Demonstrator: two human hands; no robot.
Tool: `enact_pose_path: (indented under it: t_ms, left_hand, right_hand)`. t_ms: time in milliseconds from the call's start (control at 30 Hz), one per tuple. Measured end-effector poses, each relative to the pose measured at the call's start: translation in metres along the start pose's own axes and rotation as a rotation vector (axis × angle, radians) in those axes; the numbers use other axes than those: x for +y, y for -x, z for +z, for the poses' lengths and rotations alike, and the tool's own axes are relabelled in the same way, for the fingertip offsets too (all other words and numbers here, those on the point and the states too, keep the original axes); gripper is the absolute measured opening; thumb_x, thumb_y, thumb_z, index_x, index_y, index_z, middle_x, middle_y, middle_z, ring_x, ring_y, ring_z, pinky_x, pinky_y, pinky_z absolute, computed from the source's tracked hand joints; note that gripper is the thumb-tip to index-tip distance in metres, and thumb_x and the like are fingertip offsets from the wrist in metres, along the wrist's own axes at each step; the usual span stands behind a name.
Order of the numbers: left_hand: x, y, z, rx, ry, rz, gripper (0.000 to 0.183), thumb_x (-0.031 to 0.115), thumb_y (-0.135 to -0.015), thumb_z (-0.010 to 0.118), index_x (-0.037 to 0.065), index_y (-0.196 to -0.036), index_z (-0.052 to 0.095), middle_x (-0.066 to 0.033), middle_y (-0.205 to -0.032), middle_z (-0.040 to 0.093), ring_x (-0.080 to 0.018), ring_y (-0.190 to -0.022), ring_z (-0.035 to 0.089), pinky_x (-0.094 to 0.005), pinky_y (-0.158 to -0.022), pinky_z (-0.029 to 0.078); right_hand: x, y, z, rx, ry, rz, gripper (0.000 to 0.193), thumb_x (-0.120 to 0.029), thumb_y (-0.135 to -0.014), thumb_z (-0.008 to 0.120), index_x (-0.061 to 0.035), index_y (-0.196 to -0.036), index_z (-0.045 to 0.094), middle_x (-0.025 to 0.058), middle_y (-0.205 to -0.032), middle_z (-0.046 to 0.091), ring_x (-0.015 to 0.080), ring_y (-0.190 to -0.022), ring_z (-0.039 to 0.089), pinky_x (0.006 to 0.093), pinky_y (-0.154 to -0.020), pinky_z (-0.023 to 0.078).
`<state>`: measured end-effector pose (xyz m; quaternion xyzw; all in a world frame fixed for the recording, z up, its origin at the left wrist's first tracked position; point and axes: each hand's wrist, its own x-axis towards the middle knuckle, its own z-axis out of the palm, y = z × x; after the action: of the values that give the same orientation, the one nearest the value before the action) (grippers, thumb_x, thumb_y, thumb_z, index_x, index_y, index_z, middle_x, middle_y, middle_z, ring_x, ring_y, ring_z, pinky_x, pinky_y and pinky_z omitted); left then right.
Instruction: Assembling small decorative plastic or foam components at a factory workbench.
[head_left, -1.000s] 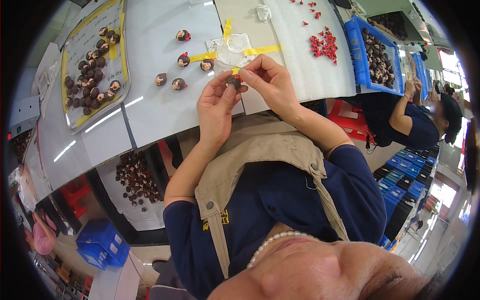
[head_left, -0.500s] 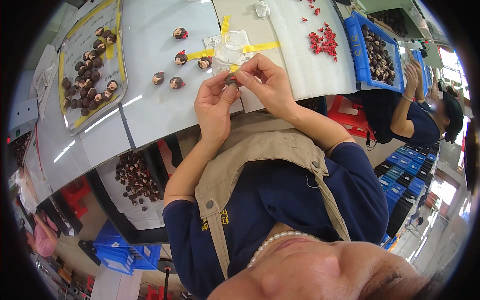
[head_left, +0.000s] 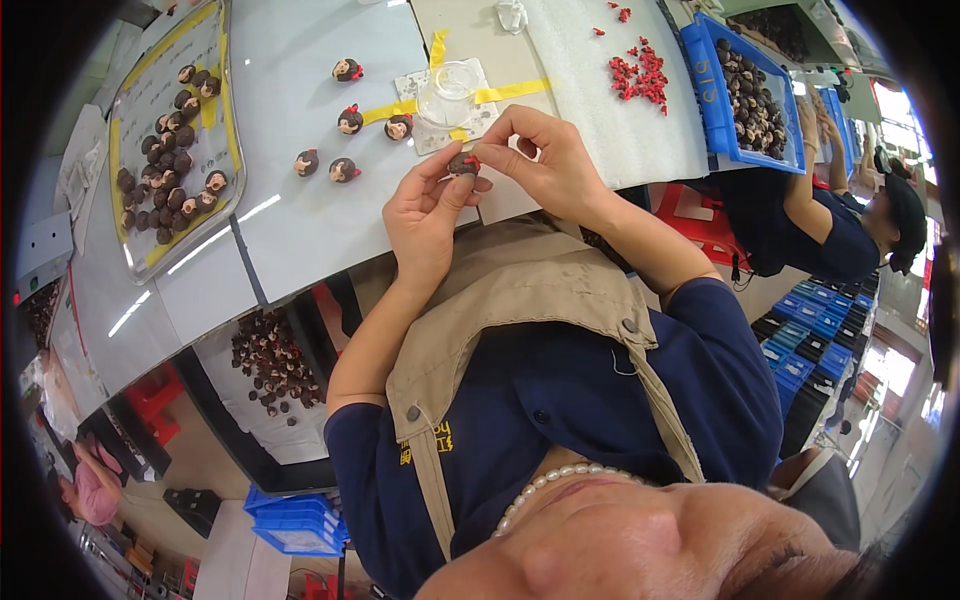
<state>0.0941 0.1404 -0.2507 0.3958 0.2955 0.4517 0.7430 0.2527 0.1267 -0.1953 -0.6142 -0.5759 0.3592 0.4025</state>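
Your left hand [head_left: 425, 215] grasps a small, round, dark-brown figurine head [head_left: 459, 165], pinched with the thumb on your side and fingertips behind. Your right hand [head_left: 548, 165] is curled, thumb and index brought together at a small red ornament [head_left: 471, 159] on the head's right side; touching or very close, can't tell if it's actually gripped. Head is between both hands, in front of your beige fabric apron [head_left: 520, 290], over the near part of the white tabletop [head_left: 285, 80]. Key relation: head lies right of and slightly beyond the left palm, at its fingertips, so the left hand is nearer; right fingertips come in from the ornament's side. Head is roughly a ball, no clear long axis; the ornament juts rightward, toward the right thumb and index. Face direction: can't tell. Just beyond the hands, a clear round plastic dish [head_left: 447, 95] sits on a pale speckled square tile [head_left: 484, 115], yellow tape strips [head_left: 515, 91] around it. Left of that, five similar brown heads [head_left: 350, 119] lie loose. Right: small red pieces [head_left: 645, 75] on a white foam sheet [head_left: 570, 100], then a blue plastic crate [head_left: 707, 90] of brown heads. Far left, a metal-rimmed tray [head_left: 237, 150] holds clustered brown balls [head_left: 172, 160].
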Motion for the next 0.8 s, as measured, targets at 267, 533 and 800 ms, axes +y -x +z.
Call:
enact_pose_path:
  t_ms: [267, 533, 800]
  left_hand:
    - [-0.006, 0.003, 0.002, 0.015, -0.039, 0.044, 0.031, -0.002, -0.087, 0.056, -0.007, -0.117, 0.051, -0.0129, -0.096, 0.063, -0.0175, -0.081, 0.064, -0.0263, -0.072, 0.053]
    - [-0.009, 0.005, 0.002, 0.017, -0.068, 0.077, 0.029, -0.004, -0.086, 0.055, -0.007, -0.115, 0.053, -0.0124, -0.094, 0.063, -0.0158, -0.080, 0.063, -0.0271, -0.074, 0.054]
    - [-0.004, 0.004, 0.002, -0.012, -0.126, 0.076, 0.030, 0.001, -0.087, 0.056, -0.008, -0.115, 0.051, -0.0162, -0.100, 0.062, -0.0192, -0.083, 0.064, -0.0277, -0.073, 0.054]
  right_hand:
    - [0.008, 0.005, 0.009, -0.024, -0.063, -0.071, 0.011, -0.004, -0.081, 0.062, -0.0001, -0.077, 0.052, 0.0069, -0.070, 0.055, 0.0130, -0.062, 0.051, 0.0261, -0.056, 0.041]
    - [0.014, 0.006, 0.012, -0.062, -0.072, -0.086, 0.010, 0.002, -0.079, 0.060, 0.0007, -0.076, 0.050, 0.0091, -0.070, 0.053, 0.0174, -0.063, 0.052, 0.0288, -0.059, 0.043]
    - [0.012, 0.005, 0.011, -0.025, 0.005, -0.170, 0.010, 0.000, -0.079, 0.061, -0.0005, -0.076, 0.051, 0.0075, -0.070, 0.053, 0.0150, -0.062, 0.050, 0.0274, -0.059, 0.042]
